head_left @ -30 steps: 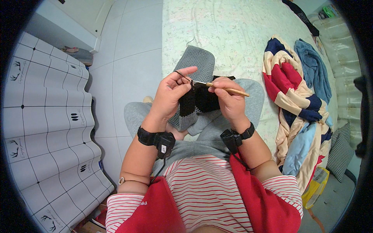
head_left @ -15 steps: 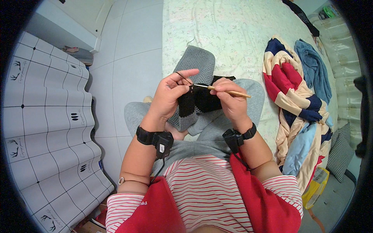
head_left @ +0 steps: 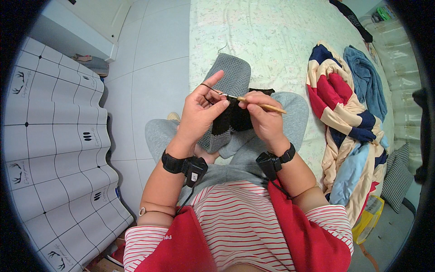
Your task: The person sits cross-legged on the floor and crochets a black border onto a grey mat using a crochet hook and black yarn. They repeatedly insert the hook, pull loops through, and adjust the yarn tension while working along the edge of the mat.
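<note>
Our right hand (head_left: 263, 113) pinches the hook (head_left: 274, 109) at upper centre, its long axis slanting up-left to the yarn (head_left: 210, 87) strung on our left hand (head_left: 200, 109), whose grip we cannot tell, with the black-and-grey crochet (head_left: 239, 116) beneath.

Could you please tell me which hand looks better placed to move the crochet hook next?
Probably the right hand: it grips the crochet hook by its wooden handle, tip pointing toward the left hand, which seems occupied with the black yarn running from its index finger.
</note>
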`<state>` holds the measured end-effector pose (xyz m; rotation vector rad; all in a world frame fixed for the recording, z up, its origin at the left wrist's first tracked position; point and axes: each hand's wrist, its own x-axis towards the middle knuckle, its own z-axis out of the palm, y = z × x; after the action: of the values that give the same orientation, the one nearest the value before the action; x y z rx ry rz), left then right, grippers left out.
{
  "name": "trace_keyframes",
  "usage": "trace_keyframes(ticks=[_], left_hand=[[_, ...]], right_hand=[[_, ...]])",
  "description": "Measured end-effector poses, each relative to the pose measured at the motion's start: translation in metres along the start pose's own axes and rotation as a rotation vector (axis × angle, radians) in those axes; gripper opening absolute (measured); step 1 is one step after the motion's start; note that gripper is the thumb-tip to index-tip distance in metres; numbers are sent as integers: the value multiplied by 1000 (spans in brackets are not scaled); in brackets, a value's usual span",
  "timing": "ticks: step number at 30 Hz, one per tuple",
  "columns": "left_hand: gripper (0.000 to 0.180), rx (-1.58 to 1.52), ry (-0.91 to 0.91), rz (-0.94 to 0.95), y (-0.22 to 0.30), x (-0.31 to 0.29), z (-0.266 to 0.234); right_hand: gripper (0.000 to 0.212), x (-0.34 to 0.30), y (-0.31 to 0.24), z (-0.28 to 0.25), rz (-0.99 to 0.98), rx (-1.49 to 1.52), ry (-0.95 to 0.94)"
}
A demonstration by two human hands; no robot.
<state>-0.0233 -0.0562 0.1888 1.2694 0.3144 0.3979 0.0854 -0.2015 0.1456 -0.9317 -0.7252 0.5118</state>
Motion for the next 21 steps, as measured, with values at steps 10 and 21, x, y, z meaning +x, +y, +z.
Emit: trace_keyframes(ticks=[10, 21], left_hand=[[42, -63, -33, -5, -3, 1, -6], [40, 73, -83, -16, -6, 0, -5]], right_hand=[[12, 2, -6, -11, -67, -94, -16], [19, 2, -6, 5, 184, 260, 114]])
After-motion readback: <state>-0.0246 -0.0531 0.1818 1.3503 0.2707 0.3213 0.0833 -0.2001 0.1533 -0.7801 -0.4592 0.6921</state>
